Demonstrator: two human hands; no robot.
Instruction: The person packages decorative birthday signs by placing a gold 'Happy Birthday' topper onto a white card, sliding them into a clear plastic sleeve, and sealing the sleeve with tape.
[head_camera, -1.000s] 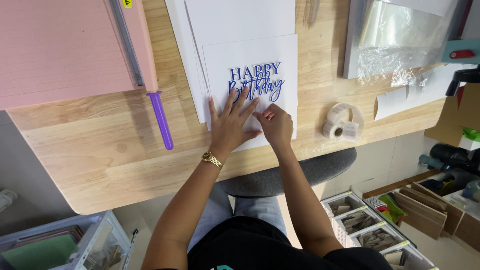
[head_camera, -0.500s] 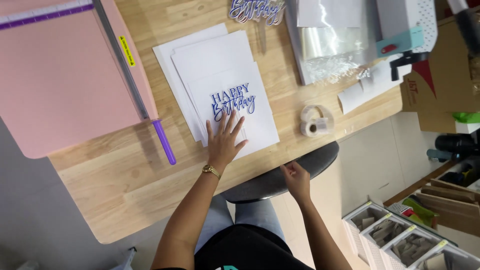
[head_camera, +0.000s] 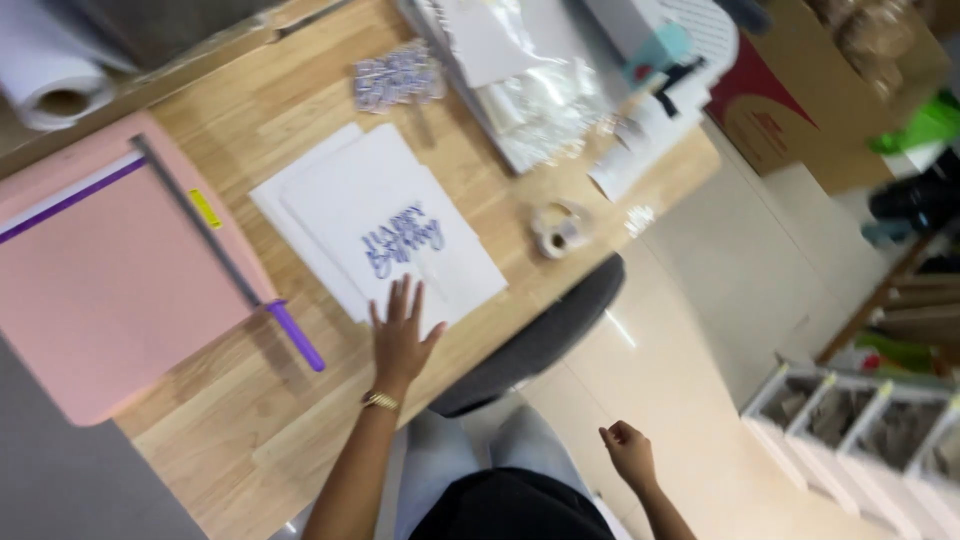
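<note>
Both hands are well apart. Left hand (head_camera: 401, 335) lies flat with fingers spread, pressing on the near edge of the white card (head_camera: 400, 225), gripping nothing; a gold bracelet (head_camera: 380, 401) circles its wrist. Right hand (head_camera: 629, 452) hangs off the table above the pale floor (head_camera: 700, 330), fingers loosely curled and holding nothing.

Largest in view is the wooden table (head_camera: 200, 430), light-grained, running slantwise across the picture. On its left part sits a pink paper trimmer (head_camera: 110, 290) with a grey rail and a purple handle (head_camera: 296, 336) that points toward the near edge. Right of the trimmer, in the middle of the table, lies the white card, on top of a few more white sheets; it bears purple cut-out lettering (head_camera: 402, 241) just beyond the left fingertips. At the far right of the table is a heap of clear plastic sleeves (head_camera: 540, 100), with a second small purple cut-out (head_camera: 398, 76) beside it. A roll of tape (head_camera: 558, 229) sits near the table's right edge, close to the card. A white paper roll (head_camera: 55, 70) lies at the far left corner.

Under the table edge a grey chair seat (head_camera: 540, 335) shows. Cardboard boxes (head_camera: 790, 110) stand to the right, and white storage bins (head_camera: 860, 430) line the floor lower right.
</note>
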